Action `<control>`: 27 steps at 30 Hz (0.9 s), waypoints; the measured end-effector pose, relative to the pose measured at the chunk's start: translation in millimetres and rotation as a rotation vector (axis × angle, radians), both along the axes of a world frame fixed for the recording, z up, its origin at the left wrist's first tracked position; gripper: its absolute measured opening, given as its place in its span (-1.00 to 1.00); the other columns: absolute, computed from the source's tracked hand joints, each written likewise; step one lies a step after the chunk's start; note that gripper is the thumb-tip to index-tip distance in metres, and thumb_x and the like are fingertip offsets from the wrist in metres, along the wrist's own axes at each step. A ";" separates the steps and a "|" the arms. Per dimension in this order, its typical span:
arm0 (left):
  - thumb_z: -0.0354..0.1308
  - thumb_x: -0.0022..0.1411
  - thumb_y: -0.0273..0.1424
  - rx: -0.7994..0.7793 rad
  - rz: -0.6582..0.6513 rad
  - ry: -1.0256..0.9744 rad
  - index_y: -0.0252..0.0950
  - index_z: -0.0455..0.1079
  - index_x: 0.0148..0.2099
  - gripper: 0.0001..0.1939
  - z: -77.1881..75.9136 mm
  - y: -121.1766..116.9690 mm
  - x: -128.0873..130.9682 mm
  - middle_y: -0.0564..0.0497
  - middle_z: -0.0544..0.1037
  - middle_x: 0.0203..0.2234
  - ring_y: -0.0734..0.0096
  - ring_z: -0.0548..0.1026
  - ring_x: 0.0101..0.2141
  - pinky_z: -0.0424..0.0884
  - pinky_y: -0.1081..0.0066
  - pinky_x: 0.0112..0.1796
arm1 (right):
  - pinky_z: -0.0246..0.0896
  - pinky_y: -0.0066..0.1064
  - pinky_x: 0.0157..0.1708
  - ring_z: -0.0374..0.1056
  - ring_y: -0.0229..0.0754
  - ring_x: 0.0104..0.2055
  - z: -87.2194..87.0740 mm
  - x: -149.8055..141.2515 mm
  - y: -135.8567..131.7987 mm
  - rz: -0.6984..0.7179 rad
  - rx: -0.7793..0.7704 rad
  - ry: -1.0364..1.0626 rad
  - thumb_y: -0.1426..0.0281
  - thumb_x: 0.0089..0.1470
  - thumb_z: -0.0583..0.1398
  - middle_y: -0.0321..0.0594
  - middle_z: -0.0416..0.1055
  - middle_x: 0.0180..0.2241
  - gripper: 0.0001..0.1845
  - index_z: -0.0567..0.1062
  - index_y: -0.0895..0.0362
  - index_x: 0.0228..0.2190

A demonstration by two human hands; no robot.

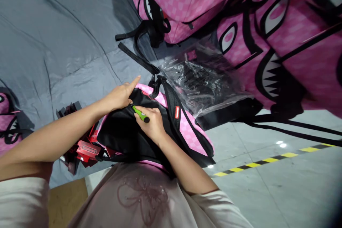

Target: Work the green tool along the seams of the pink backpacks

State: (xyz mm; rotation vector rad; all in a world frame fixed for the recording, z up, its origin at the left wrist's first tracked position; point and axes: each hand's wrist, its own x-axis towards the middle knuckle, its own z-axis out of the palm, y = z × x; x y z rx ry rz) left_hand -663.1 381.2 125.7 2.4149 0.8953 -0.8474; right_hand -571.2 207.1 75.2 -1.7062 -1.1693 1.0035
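Note:
A pink-checked backpack with a black panel lies across the near edge of the grey-covered table, against my body. My left hand is at its upper left edge, index finger stretched out and thumb on the black panel; the other fingers are folded and partly hidden, seemingly gripping the fabric. In my right hand is a slim green-handled tool with a black end. Its narrow tip meets the black panel beside my left thumb. A black shoulder strap with a small red label runs along the bag's right side.
Large pink shark-face backpacks are piled at upper right. A clear plastic bag lies beyond my backpack. Red tags cluster to its left. Loose straps cross the grey cloth. Yellow-black tape marks the floor.

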 end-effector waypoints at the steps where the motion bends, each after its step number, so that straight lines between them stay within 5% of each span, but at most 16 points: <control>1: 0.25 0.21 -0.46 -0.001 -0.002 -0.003 -0.25 -0.42 0.53 0.08 0.0 -0.1 -0.1 -0.24 0.45 0.05 0.11 0.52 0.00 0.42 0.31 -0.03 | 0.27 -0.26 -0.07 0.59 -0.14 -0.15 0.6 -0.4 0.0 0.010 -0.001 0.005 0.44 0.17 0.32 -0.30 0.65 -0.10 -0.77 0.63 0.00 -0.11; 22: 0.25 0.20 -0.45 -0.017 0.005 0.013 -0.23 -0.37 0.53 0.07 0.7 4.0 0.2 -0.30 0.41 0.17 0.01 0.47 0.13 0.40 0.22 0.09 | 0.34 -0.34 0.01 0.59 -0.14 -0.12 5.8 -7.1 13.3 -0.025 -0.075 0.035 0.41 0.18 0.31 -0.30 0.66 -0.13 -0.81 0.65 -0.01 -0.15; 27: 0.21 0.26 -0.31 0.034 -0.002 0.073 -0.22 -0.38 0.53 0.02 -9.4 14.7 -5.8 -0.31 0.39 0.21 -0.12 0.45 0.16 0.42 0.08 0.12 | 0.39 -0.46 -0.13 0.57 -0.21 -0.18 10.1 9.3 21.5 0.009 -0.057 0.351 0.33 0.17 0.31 -0.36 0.65 -0.22 -0.88 0.65 0.05 -0.24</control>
